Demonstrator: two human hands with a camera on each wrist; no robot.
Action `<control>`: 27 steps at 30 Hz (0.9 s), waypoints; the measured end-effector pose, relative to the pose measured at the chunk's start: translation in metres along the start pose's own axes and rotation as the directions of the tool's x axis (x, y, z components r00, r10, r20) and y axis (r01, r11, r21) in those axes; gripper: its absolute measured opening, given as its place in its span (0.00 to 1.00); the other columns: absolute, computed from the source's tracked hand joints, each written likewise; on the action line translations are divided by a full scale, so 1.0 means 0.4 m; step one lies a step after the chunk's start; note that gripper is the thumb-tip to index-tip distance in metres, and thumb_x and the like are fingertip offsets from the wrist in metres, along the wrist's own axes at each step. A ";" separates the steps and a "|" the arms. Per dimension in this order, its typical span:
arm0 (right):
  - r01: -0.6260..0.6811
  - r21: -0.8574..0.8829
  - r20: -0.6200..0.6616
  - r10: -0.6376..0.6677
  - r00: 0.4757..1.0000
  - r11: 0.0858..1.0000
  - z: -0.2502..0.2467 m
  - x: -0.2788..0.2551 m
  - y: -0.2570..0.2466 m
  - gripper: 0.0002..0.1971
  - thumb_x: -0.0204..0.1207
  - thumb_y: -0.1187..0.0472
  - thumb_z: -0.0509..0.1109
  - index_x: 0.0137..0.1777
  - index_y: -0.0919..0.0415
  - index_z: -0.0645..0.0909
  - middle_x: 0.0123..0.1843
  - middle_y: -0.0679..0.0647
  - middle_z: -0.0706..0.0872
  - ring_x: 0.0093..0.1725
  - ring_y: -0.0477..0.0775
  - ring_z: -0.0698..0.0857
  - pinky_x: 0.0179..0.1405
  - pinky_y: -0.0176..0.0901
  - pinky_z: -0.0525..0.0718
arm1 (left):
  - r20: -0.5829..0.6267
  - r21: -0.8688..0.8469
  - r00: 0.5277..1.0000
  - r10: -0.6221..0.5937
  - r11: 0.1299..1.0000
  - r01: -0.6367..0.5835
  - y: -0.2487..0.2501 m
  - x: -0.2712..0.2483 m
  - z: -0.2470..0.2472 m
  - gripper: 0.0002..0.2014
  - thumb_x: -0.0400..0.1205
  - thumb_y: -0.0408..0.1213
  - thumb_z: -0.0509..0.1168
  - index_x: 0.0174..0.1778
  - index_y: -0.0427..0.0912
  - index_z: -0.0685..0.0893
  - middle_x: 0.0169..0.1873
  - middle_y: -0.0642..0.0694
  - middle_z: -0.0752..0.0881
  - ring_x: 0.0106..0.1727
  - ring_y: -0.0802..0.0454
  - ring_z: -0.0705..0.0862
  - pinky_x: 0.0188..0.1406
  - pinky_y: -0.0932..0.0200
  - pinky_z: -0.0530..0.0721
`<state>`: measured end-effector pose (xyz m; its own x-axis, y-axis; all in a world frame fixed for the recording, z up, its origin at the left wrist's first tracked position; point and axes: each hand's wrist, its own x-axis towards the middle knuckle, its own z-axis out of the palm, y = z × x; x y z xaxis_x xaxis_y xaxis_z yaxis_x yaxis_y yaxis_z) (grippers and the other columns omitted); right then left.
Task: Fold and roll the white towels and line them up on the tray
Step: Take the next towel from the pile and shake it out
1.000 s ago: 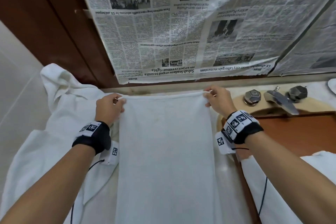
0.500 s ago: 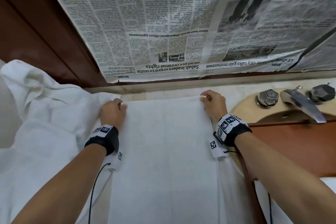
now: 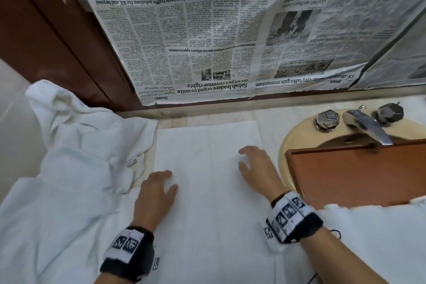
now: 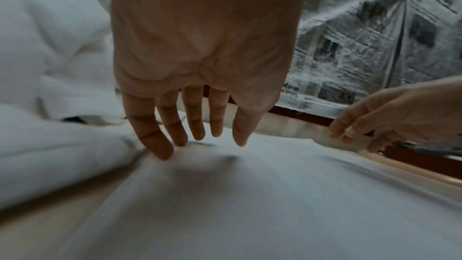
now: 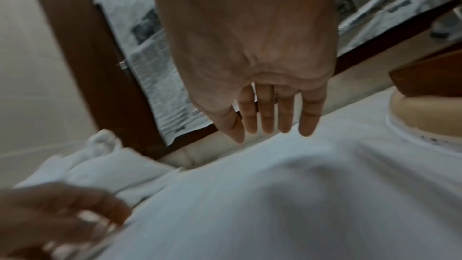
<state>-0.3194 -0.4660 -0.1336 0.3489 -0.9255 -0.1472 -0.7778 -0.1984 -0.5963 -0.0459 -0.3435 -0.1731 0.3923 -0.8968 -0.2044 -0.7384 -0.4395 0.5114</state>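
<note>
**Flat towel under two spread hands**

Nearest: both forearms banded with black-and-white marker wrist straps [image 3: 291, 219]. Left hand [image 3: 155, 196] palm down, fingers straight and slightly fanned, gripping nothing, over the left edge of the white towel [image 3: 207, 191]; in the left wrist view the fingertips [image 4: 163, 150] touching or just above the cloth, blur prevents telling which. Right hand [image 3: 255, 169] likewise flat and unclenched, fingers extended, over the towel's right part, set farther forward than the left.

Towel spread flat lengthwise on the pale bench [image 3: 268, 127], far edge straight, a faint lengthwise crease down the middle. Crumpled heap of white towels [image 3: 76, 157] just beside it on the left, touching its edge. More white cloth [image 3: 368, 237] at the near right.

Right of the towel: brown wooden tray [image 3: 359, 173] lying across the beige sink [image 3: 297, 136]. Behind it, chrome faucet [image 3: 366, 125] between two faceted knobs. Farthest: newspaper [image 3: 219, 30] hung upside down over a dark wood frame.
</note>
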 end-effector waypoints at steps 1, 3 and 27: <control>0.002 -0.046 0.059 0.001 0.998 0.999 0.019 -0.034 -0.008 0.22 0.84 0.58 0.65 0.77 0.58 0.72 0.78 0.54 0.73 0.77 0.56 0.70 0.75 0.47 0.69 | 0.021 0.020 1.000 0.015 1.000 -0.015 -0.003 -0.022 0.007 0.22 0.83 0.45 0.69 0.74 0.47 0.79 0.73 0.47 0.78 0.72 0.44 0.76 0.71 0.47 0.76; 0.002 -0.128 0.160 0.019 0.987 0.992 0.054 -0.103 -0.015 0.27 0.86 0.53 0.61 0.83 0.56 0.64 0.85 0.53 0.64 0.83 0.54 0.63 0.80 0.51 0.64 | 0.025 0.036 0.998 0.059 0.998 -0.060 -0.001 -0.061 0.017 0.24 0.82 0.43 0.70 0.75 0.44 0.79 0.75 0.44 0.76 0.74 0.41 0.74 0.75 0.47 0.74; -0.003 -0.394 0.103 0.047 0.994 0.919 0.204 -0.540 0.072 0.43 0.76 0.38 0.25 0.88 0.59 0.43 0.88 0.50 0.40 0.88 0.50 0.42 0.83 0.47 0.36 | 0.139 0.129 0.953 0.271 0.949 -0.289 -0.085 -0.452 0.116 0.41 0.80 0.68 0.40 0.87 0.51 0.59 0.88 0.50 0.51 0.88 0.45 0.51 0.84 0.47 0.50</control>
<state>-0.3744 -0.2456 -0.1834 0.3639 -0.8958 -0.2552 -0.9218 -0.3071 -0.2366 -0.1170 -0.1688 -0.1923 0.0974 -0.9803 -0.1716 -0.8846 -0.1643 0.4365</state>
